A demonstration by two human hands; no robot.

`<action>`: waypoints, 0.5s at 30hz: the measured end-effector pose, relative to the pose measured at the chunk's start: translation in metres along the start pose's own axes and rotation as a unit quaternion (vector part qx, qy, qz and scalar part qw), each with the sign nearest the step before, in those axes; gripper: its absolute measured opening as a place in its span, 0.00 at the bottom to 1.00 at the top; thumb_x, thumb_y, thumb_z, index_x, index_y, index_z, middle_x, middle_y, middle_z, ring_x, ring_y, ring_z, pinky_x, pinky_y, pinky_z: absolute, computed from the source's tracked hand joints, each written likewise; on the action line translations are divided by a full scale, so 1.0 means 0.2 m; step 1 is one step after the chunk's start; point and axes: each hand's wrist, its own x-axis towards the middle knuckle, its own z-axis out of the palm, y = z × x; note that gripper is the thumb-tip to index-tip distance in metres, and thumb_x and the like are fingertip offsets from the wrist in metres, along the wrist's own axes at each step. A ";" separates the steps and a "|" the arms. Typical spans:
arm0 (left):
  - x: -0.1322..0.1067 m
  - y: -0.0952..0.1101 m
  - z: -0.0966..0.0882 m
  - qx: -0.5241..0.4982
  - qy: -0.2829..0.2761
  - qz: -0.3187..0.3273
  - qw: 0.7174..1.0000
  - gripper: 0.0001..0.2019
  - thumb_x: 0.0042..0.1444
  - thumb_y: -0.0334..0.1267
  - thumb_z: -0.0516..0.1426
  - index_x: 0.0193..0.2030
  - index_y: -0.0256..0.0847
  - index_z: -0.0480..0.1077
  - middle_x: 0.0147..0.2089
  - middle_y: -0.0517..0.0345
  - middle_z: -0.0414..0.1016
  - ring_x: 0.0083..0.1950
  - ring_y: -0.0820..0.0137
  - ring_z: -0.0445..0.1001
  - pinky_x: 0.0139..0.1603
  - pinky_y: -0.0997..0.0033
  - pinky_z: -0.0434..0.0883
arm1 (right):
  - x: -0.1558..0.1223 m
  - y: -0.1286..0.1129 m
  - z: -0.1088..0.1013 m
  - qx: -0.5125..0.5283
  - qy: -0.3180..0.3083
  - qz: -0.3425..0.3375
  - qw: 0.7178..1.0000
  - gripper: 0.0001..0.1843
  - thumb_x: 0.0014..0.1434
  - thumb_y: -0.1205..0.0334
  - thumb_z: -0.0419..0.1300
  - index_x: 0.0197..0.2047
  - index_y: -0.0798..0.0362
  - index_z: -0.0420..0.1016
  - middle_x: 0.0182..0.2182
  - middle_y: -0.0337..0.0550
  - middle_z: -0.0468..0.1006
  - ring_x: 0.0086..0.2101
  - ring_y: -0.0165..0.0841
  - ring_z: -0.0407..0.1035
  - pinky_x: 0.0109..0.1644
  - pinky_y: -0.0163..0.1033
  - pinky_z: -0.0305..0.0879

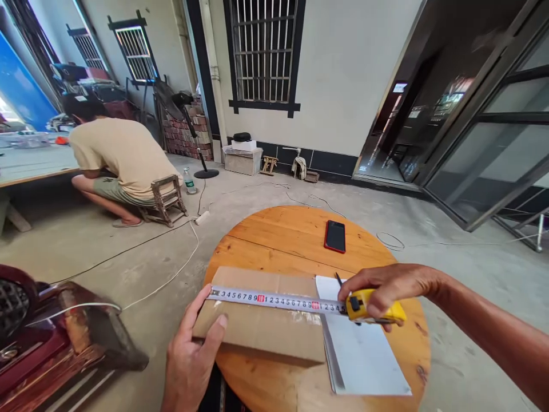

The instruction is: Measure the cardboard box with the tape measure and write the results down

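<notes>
A flat, closed cardboard box [270,337] lies on a round wooden table [274,234]. My left hand [193,349] grips its left end, thumb on top and forefinger at the end of the tape blade. In my right hand [386,283] is a yellow tape measure [397,312], beyond the box's right end. Its pulled-out blade [283,301] runs straight across the box top, numbers facing up. White paper sheets [369,366] lie beside the box, under my right hand. A dark pen [338,278] shows partly behind the blade and fingers.
A phone [335,236] lies towards the table's far side. A person [120,149] sits on a low chair [167,200] at another table on the left. Reddish machinery [38,349] stands at lower left. Cables [195,246] cross the floor near a standing fan [206,173].
</notes>
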 end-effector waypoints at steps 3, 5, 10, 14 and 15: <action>0.00 0.00 0.01 -0.017 0.000 0.007 1.000 0.34 0.50 0.58 0.58 0.63 0.49 0.66 0.54 0.56 0.77 0.53 0.55 0.76 0.51 0.61 0.74 | 0.01 0.01 0.00 -0.004 0.003 0.001 1.000 0.29 0.43 0.59 0.65 0.51 0.52 0.75 0.34 0.40 0.76 0.24 0.30 0.71 0.27 0.34 0.65; -0.01 0.01 0.03 -0.047 0.015 0.030 0.998 0.34 0.52 0.56 0.58 0.64 0.49 0.63 0.59 0.56 0.73 0.58 0.56 0.72 0.56 0.61 0.72 | 0.01 0.02 -0.01 -0.002 0.008 -0.005 1.000 0.29 0.41 0.60 0.66 0.50 0.53 0.76 0.34 0.40 0.76 0.24 0.29 0.72 0.26 0.33 0.65; -0.05 -0.02 0.07 -0.086 0.064 0.094 0.990 0.30 0.59 0.50 0.57 0.67 0.49 0.59 0.66 0.56 0.64 0.67 0.59 0.62 0.67 0.60 0.60 | -0.01 0.14 0.03 0.094 0.018 -0.062 0.993 0.33 0.44 0.57 0.66 0.56 0.53 0.72 0.36 0.44 0.78 0.27 0.34 0.75 0.25 0.34 0.67; -0.04 -0.09 0.02 -0.050 0.012 0.190 0.980 0.18 0.66 0.46 0.50 0.58 0.48 0.70 0.68 0.56 0.60 0.68 0.60 0.60 0.67 0.60 0.60 | -0.06 0.30 0.18 0.186 0.100 -0.108 0.971 0.40 0.46 0.43 0.65 0.60 0.49 0.68 0.42 0.49 0.78 0.34 0.41 0.78 0.29 0.37 0.71; -0.03 -0.10 0.00 -0.040 -0.019 0.218 0.975 0.18 0.66 0.46 0.49 0.58 0.49 0.70 0.69 0.56 0.59 0.69 0.60 0.59 0.66 0.59 0.61 | -0.08 0.35 0.23 0.205 0.112 -0.101 0.967 0.42 0.45 0.40 0.65 0.61 0.48 0.67 0.41 0.49 0.78 0.35 0.43 0.78 0.29 0.38 0.71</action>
